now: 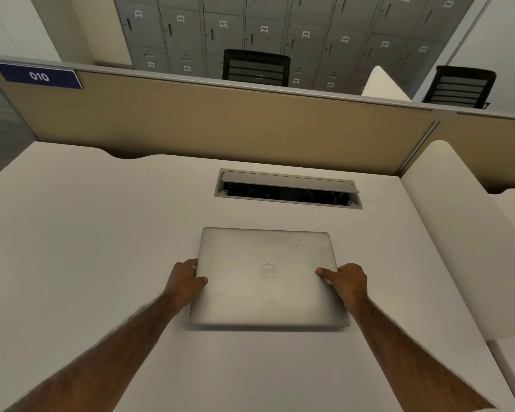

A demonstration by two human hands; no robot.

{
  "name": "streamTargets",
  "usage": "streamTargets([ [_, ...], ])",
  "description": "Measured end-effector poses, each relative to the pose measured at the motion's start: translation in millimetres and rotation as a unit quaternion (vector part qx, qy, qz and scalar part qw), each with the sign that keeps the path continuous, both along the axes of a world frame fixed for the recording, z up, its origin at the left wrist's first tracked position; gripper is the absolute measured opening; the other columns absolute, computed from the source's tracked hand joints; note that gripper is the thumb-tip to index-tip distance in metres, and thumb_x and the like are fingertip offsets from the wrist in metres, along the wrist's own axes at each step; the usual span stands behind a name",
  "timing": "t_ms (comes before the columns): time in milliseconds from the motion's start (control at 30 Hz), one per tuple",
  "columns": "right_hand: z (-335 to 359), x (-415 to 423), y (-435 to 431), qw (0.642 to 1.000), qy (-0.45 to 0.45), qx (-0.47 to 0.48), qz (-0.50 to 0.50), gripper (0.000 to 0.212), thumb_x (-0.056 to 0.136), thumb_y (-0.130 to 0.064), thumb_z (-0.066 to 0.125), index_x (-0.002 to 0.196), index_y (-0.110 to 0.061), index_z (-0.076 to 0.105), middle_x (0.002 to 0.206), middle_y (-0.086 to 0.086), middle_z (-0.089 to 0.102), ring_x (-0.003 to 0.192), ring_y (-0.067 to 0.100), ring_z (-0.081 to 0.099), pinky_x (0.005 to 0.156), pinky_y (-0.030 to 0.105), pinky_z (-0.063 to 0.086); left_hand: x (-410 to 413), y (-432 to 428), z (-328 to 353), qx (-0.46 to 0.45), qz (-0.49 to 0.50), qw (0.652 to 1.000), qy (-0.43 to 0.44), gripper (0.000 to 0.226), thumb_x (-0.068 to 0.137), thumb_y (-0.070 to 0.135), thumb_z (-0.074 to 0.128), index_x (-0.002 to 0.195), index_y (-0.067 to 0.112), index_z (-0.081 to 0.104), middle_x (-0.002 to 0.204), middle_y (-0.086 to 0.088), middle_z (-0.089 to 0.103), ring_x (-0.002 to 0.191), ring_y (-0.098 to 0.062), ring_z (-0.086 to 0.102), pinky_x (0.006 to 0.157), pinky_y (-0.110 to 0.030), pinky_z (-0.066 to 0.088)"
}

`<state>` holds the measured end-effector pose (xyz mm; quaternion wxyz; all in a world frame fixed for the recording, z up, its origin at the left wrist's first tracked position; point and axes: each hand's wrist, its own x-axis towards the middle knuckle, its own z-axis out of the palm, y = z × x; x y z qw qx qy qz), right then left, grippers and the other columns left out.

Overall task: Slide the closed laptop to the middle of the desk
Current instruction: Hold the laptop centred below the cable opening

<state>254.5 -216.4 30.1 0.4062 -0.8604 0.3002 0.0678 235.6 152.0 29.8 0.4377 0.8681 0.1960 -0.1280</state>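
A closed silver laptop [266,278] lies flat on the white desk [87,248], roughly centred left to right, its round logo facing up. My left hand [186,281] grips the laptop's left edge, thumb on the lid and fingers curled around the side. My right hand [347,282] holds the right edge the same way, thumb pressed on the lid. Both forearms reach in from the bottom of the view.
An open cable hatch [287,190] with a raised grey flap is set in the desk just beyond the laptop. A tan partition [220,123] closes the far edge. A white divider [464,233] bounds the right side. Black chairs and grey lockers stand behind.
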Motion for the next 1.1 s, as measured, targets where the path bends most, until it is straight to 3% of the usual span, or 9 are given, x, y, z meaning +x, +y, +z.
streamTargets([
  [133,1,0,-2,1.000,0.002,0.000,0.001,0.061,0.069,-0.040,0.089,0.051,-0.018,0.034,0.051,-0.001,0.040,0.048,0.017,0.040,0.049,0.029,0.029,-2,-1,-2,0.062,0.009,0.998,0.016,0.037,0.081,0.016,0.068,0.116,0.002,0.065,0.112,-0.017,0.066,0.099,-0.033,0.064,0.088,-0.038,0.053],
  [267,2,-3,-1,1.000,0.013,-0.005,-0.003,0.060,0.068,-0.039,0.090,0.054,-0.015,0.036,0.053,0.000,0.042,0.049,0.018,0.041,0.049,0.029,0.031,-8,-7,-2,0.113,0.014,0.993,0.026,0.020,0.081,0.019,0.065,0.088,0.000,0.066,0.095,-0.016,0.068,0.089,-0.033,0.064,0.076,-0.036,0.053],
  [467,7,-2,1,1.000,0.028,-0.002,-0.011,0.054,0.065,-0.034,0.091,0.061,-0.011,0.043,0.061,0.004,0.050,0.058,0.021,0.050,0.051,0.029,0.036,-9,-13,1,0.079,0.061,0.994,0.034,0.012,0.078,0.013,0.066,0.076,0.002,0.064,0.079,-0.009,0.066,0.073,-0.029,0.060,0.065,-0.031,0.049],
  [600,5,-4,5,0.999,0.021,0.002,-0.027,0.048,0.064,-0.027,0.091,0.063,-0.009,0.046,0.062,0.005,0.055,0.060,0.023,0.054,0.053,0.029,0.039,-9,-14,0,0.052,0.098,0.994,0.020,0.034,0.075,0.009,0.071,0.055,0.022,0.047,0.058,0.007,0.050,0.065,-0.024,0.053,0.065,-0.028,0.045],
  [733,5,-4,6,0.999,0.016,0.018,-0.035,0.048,0.065,-0.026,0.091,0.062,-0.010,0.045,0.059,0.003,0.055,0.059,0.023,0.054,0.054,0.030,0.038,-9,-13,-6,0.028,0.120,0.992,0.013,0.027,0.074,0.008,0.071,0.060,0.019,0.051,0.062,0.005,0.055,0.066,-0.024,0.053,0.066,-0.027,0.043],
  [800,6,-4,7,0.999,0.018,0.022,-0.035,0.049,0.065,-0.026,0.091,0.063,-0.010,0.045,0.062,0.005,0.055,0.061,0.024,0.054,0.054,0.030,0.038,-7,-12,-9,0.017,0.123,0.992,0.011,0.012,0.075,0.009,0.072,0.076,0.015,0.061,0.075,-0.001,0.060,0.068,-0.023,0.054,0.068,-0.027,0.043],
  [900,5,-5,8,0.999,0.022,0.023,-0.035,0.049,0.065,-0.027,0.092,0.068,-0.008,0.047,0.072,0.009,0.056,0.067,0.027,0.055,0.055,0.031,0.039,-3,-8,-12,0.019,0.124,0.992,0.009,0.024,0.077,0.011,0.072,0.100,0.009,0.068,0.090,-0.007,0.065,0.080,-0.025,0.057,0.073,-0.028,0.044],
  [1000,4,-6,10,0.999,0.029,0.022,-0.033,0.048,0.065,-0.029,0.093,0.076,-0.003,0.054,0.079,0.013,0.061,0.073,0.029,0.060,0.059,0.033,0.043,2,-5,-13,0.019,0.127,0.992,0.007,0.025,0.078,0.011,0.071,0.103,0.008,0.070,0.104,-0.013,0.072,0.082,-0.026,0.058,0.075,-0.028,0.045],
  [1100,2,-6,13,0.999,0.030,0.024,-0.035,0.049,0.065,-0.031,0.092,0.081,0.000,0.058,0.084,0.016,0.064,0.077,0.031,0.063,0.061,0.034,0.045,7,-2,-12,0.019,0.129,0.991,0.008,0.022,0.077,0.010,0.070,0.100,0.010,0.070,0.105,-0.014,0.073,0.079,-0.025,0.056,0.074,-0.028,0.045],
])
